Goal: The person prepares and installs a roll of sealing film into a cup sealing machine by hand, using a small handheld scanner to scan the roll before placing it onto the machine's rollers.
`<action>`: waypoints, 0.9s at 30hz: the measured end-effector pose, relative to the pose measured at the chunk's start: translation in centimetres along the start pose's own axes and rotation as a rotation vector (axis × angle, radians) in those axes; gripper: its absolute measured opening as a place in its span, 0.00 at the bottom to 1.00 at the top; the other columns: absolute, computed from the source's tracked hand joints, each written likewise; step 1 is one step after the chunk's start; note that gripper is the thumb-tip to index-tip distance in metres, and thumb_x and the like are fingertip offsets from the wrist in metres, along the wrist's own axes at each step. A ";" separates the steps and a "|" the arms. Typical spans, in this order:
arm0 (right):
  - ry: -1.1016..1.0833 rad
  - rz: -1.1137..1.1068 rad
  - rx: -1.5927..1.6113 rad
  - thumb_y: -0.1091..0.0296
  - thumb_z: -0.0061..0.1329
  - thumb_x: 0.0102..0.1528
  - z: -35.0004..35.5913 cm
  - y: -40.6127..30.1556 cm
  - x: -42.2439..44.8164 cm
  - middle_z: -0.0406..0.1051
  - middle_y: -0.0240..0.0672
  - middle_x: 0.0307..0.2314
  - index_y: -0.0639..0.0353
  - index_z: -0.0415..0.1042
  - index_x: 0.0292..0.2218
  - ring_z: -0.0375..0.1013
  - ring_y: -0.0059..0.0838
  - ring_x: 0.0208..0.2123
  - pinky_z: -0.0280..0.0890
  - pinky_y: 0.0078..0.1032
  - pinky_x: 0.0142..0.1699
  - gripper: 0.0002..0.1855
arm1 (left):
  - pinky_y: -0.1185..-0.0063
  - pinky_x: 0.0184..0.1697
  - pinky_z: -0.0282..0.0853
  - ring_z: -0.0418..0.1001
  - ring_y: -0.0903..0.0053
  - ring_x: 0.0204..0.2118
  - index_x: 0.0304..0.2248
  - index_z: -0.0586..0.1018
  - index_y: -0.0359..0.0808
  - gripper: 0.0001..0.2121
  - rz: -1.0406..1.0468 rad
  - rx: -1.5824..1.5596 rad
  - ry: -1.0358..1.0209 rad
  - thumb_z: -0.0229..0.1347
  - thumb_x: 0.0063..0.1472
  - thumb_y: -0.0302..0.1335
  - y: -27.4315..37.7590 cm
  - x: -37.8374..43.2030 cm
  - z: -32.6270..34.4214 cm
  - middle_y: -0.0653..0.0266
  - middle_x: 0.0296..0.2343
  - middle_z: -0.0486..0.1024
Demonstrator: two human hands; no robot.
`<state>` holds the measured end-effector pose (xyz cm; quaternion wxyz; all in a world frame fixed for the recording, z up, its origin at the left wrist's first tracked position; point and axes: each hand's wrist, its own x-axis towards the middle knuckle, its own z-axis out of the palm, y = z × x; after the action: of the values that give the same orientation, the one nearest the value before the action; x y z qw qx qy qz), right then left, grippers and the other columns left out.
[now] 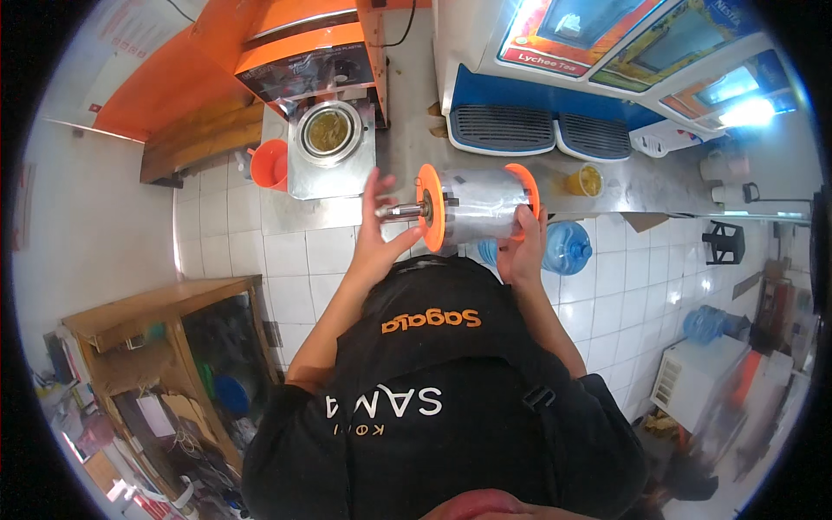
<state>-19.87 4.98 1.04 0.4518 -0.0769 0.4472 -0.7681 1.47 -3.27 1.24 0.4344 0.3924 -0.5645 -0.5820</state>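
A roll of clear plastic film on a spool with orange end discs is held level over the counter's front edge. My right hand grips its right end, thumb on the film beside the disc. At the left end a metal shaft sticks out. My left hand is around that shaft with fingers spread, its thumb close to the left disc; contact is unclear. Behind it stands an orange cup-sealing machine, its round metal cup holder containing something yellowish.
An orange plastic pitcher is left of the holder. A drink dispenser with drip trays and a cup of yellow drink are on the right of the steel counter. Blue water bottles stand below; a wooden cabinet is at left.
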 end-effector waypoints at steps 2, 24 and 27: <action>-0.002 0.012 -0.028 0.65 0.49 0.57 -0.1 -0.1 -0.1 0.67 0.33 0.45 0.55 0.60 0.53 0.68 0.28 0.49 0.66 0.33 0.55 0.23 | 0.73 0.53 0.61 0.65 0.71 0.50 0.63 0.56 0.37 0.42 0.142 0.078 -0.103 0.64 0.52 0.33 1.4 1.2 -1.6 0.59 0.50 0.68; -0.069 -0.092 -0.012 0.78 0.50 0.54 -1.1 1.2 -0.7 0.64 0.24 0.30 0.55 0.62 0.39 0.62 0.12 0.28 0.59 0.13 0.32 0.13 | 0.79 0.39 0.74 0.76 0.79 0.35 0.42 0.78 0.27 0.12 -0.135 -0.013 -0.090 0.58 0.58 0.20 2.6 1.9 0.1 0.62 0.34 0.77; -0.072 -0.074 -0.012 0.79 0.49 0.54 -0.6 1.2 -0.7 0.64 0.24 0.29 0.55 0.62 0.39 0.62 0.12 0.28 0.59 0.13 0.31 0.12 | 0.80 0.37 0.73 0.77 0.77 0.32 0.38 0.80 0.27 0.08 -0.039 0.190 -0.035 0.58 0.58 0.20 2.8 1.9 0.4 0.60 0.31 0.78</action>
<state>-19.02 5.67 0.04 0.4385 -0.1235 0.4320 -0.7784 0.68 -4.92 4.17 0.3740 0.4324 -0.6169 -0.5409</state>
